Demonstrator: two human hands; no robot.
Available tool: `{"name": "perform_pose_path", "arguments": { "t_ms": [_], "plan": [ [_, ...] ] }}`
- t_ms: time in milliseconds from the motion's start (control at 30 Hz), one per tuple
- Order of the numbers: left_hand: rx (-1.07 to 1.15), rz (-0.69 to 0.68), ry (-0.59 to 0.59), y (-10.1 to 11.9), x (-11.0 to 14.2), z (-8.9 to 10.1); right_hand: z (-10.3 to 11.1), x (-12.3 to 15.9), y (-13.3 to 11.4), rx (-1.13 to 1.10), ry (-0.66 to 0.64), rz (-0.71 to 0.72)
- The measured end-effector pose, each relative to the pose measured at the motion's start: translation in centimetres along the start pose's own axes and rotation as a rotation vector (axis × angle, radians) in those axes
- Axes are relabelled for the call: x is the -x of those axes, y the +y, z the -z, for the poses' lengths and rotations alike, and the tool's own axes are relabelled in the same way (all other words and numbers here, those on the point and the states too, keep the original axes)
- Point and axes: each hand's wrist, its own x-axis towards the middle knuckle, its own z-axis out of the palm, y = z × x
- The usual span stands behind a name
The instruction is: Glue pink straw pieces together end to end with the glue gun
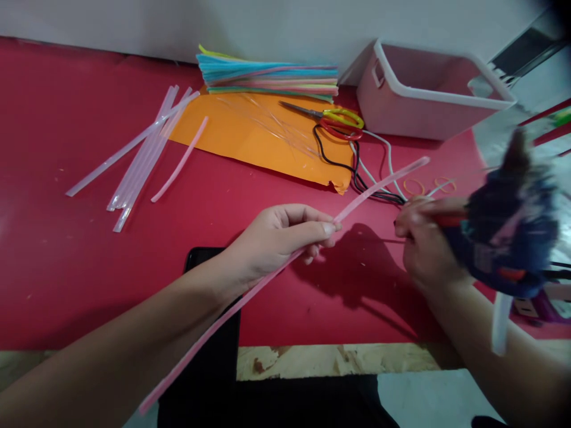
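Pinching a long, fuzzy pink stem [383, 185] between thumb and fingers, my left grip [289, 235] is closed firmly on it above the red-topped bench [66, 255]. One end rises at a slant beyond my fingertips, and the longer part runs down along my forearm past the bench's front edge. My right grip [435, 249] is wrapped around what looks like a dark blue glue gun [508, 232], blurred, with a pale translucent stick poking from its lower end. That tool is well apart from the pink stem. Under my left wrist, a flat black object with a rounded corner [229, 342] lies partly hidden. Over to the left I see a pile of translucent glue sticks [143, 157], one crossing the others, and beside it a short pink fuzzy stem [181, 161]. Further back, an orange paper sheet [223, 134] carries scissors with yellow and red handles [328, 114], and a multicoloured bundle of fuzzy stems [267, 74] lies along its back edge. Black cord [388, 195] and white cord [389, 151] trail toward my right grip, near a pink bin with a white rim [401, 110].
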Motion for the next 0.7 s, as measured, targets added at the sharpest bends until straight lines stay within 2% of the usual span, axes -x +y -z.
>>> {"name": "perform_pose_path", "arguments": {
  "t_ms": [67,133,167,233,300,367,433,600,700],
  "plan": [
    [-0.041,0.036,0.0,0.0,0.0,-0.2,-0.8,-0.3,-0.1,-0.153,0.166,-0.003],
    [-0.063,0.048,-0.016,-0.1,-0.1,-0.3,-1.6,-0.6,-0.5,-0.373,0.286,-0.12],
    [-0.071,0.048,-0.023,-0.1,-0.1,-0.4,-1.9,-0.6,-0.7,-0.467,0.307,-0.208],
    [-0.104,0.046,-0.036,-0.2,-0.2,-0.3,-2.2,-0.5,-1.1,-0.588,0.27,-0.367],
    [-0.164,0.047,-0.051,-0.3,-0.2,-0.2,-2.3,-0.2,-1.4,-0.645,0.173,-0.451],
    [-0.237,0.051,-0.065,-0.3,-0.3,-0.1,-2.3,0.1,-1.5,-0.643,0.065,-0.473],
    [-0.306,0.052,-0.064,-0.4,-0.3,-0.1,-2.2,0.3,-1.7,-0.609,0.022,-0.486],
    [-0.446,-0.021,-0.025,-1.0,-0.1,-0.2,-2.3,0.4,-2.3,-0.507,0.083,-0.489],
    [-0.548,-0.1,0.01,-1.4,0.1,-0.4,-2.2,0.7,-2.5,-0.352,0.111,-0.444]
  ]
}}
